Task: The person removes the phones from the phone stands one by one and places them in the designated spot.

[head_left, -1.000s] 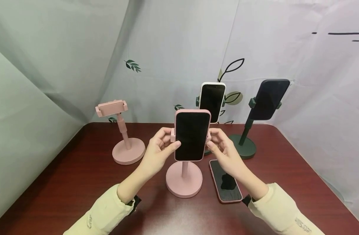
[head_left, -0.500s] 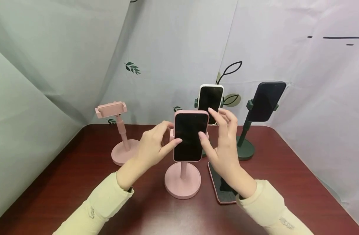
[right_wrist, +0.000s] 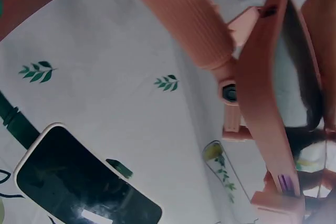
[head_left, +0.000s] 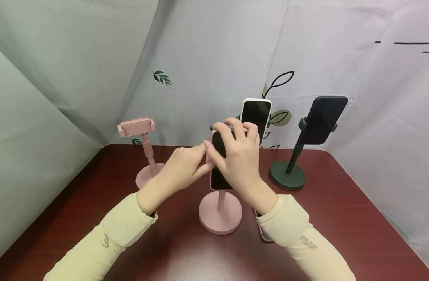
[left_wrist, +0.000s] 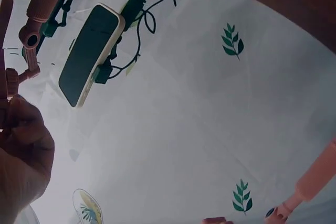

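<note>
The pink-cased phone (head_left: 219, 180) sits just behind the spread, bent fingers of the right hand (head_left: 239, 157). Beside it, the left hand (head_left: 186, 164) pinches the pink stand (head_left: 220, 214).

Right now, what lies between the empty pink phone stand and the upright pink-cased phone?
Head view: the left hand, with tabletop and backdrop behind it.

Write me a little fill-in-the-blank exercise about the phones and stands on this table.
1. The right hand hides part of the nearest upright phone, whose rim is ____.
2. The white-rimmed phone is clamped in a stand coloured dark ____.
3. The leftmost pink stand holds ____ phone at all.
4. Altogether, ____ phones are held up in stands.

Missing words: pink; green; no; three.
</note>
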A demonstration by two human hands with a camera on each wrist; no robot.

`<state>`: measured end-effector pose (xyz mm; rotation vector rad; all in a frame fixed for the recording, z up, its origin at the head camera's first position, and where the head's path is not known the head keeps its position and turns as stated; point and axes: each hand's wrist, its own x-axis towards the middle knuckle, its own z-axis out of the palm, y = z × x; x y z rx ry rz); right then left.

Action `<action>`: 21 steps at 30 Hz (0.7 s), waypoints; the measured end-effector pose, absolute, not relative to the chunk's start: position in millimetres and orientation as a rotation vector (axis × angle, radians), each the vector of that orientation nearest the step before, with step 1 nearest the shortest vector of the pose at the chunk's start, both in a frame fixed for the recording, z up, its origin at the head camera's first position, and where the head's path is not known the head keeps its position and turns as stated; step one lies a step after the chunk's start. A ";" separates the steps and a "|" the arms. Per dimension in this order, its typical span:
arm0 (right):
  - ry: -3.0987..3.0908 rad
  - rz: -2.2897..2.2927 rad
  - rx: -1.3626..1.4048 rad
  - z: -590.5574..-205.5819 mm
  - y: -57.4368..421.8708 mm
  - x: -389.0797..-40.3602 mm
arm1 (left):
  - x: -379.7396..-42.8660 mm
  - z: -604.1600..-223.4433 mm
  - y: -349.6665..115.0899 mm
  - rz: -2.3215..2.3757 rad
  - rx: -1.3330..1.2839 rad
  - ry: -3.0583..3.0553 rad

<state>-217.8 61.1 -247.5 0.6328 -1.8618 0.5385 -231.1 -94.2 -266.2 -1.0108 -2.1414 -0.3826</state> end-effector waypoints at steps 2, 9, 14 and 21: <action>-1.839 0.520 0.622 -247.7 60.9 -220.3 | -231.0 -265.2 -94.5 -0.424 -1.015 -2.217; -1.766 0.467 0.652 -247.5 60.8 -223.3 | -238.4 -260.7 -98.8 -0.719 -1.157 -2.314; -1.711 0.439 0.684 -247.7 64.9 -226.4 | -246.9 -269.4 -94.1 -0.887 -1.231 -2.140; -1.689 0.421 0.730 -246.7 69.7 -227.1 | -247.3 -278.2 -91.0 -0.979 -1.220 -1.955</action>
